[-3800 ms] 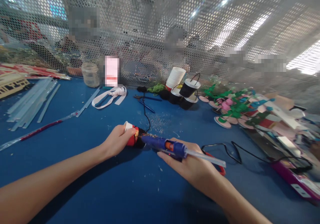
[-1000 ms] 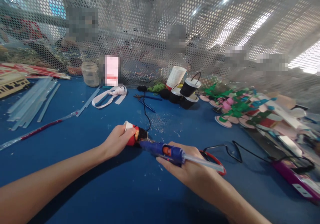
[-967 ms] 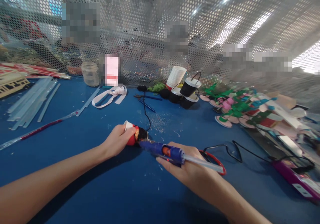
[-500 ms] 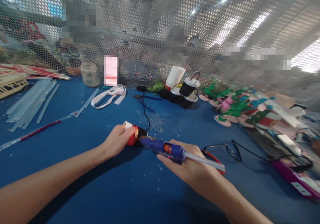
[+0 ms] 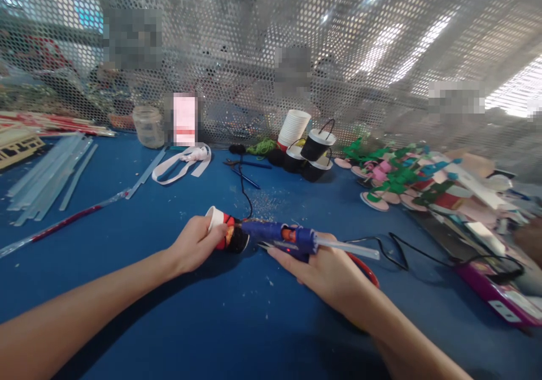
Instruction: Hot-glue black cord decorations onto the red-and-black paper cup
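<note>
My left hand [image 5: 195, 245] is closed round a small paper cup [image 5: 222, 233] lying on its side on the blue table [image 5: 169, 312]; the cup is white at the rim, red in the middle and black at the base. My right hand [image 5: 322, 267] grips a blue glue gun [image 5: 283, 235] with an orange band and a clear glue stick [image 5: 353, 248] poking out of its back. The gun's nozzle touches the black end of the cup. A black cord [image 5: 245, 191] runs from the cup toward the back of the table.
Clear glue sticks [image 5: 46, 174] lie at the left, a white ribbon [image 5: 182, 162] and jar [image 5: 148, 126] behind. Stacked cups [image 5: 311, 148] stand at centre back by a perforated metal screen [image 5: 271, 41]. Colourful foam pieces [image 5: 406, 182] pile at right, beside a black cable [image 5: 402, 250] and red-handled scissors [image 5: 367, 268].
The glue gun has swung up slightly and levelled, its nozzle staying at the cup's black end. The left hand still holds the cup in place. The view shifted a little to the right.
</note>
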Demonstrator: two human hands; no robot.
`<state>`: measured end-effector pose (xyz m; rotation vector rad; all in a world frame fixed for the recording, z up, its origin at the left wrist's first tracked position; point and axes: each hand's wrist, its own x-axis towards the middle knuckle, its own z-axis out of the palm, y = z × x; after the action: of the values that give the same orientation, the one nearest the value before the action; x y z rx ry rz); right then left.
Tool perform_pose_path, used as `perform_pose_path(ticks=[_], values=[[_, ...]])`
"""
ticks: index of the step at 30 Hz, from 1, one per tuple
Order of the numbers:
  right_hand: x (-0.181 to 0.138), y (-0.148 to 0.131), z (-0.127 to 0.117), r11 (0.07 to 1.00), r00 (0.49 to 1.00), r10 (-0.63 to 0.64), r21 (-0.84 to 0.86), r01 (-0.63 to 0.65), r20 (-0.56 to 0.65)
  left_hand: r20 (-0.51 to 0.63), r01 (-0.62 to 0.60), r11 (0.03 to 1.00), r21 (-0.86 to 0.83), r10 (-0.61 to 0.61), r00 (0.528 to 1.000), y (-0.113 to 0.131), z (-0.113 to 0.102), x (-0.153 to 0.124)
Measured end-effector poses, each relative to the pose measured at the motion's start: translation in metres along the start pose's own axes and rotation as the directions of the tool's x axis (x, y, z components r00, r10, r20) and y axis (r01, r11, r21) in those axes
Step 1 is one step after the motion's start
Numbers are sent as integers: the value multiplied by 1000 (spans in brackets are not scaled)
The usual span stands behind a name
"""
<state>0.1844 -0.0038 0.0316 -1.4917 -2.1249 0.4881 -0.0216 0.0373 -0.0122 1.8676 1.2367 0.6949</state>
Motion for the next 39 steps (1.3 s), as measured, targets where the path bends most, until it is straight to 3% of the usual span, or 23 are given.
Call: perform_pose_path(ticks=[7, 22, 39], values=[[3, 3, 0, 1000, 1000, -19, -4, 19, 0, 21, -111, 992, 62, 110, 994, 2, -1, -1], [3, -1, 2, 997, 997, 69, 25, -70, 17, 37, -130, 987, 95, 127, 991, 1, -2, -3], [-2, -4, -3, 996, 997, 18, 89, -25, 72, 3, -27, 999, -31, 27, 1000, -1, -1, -1]])
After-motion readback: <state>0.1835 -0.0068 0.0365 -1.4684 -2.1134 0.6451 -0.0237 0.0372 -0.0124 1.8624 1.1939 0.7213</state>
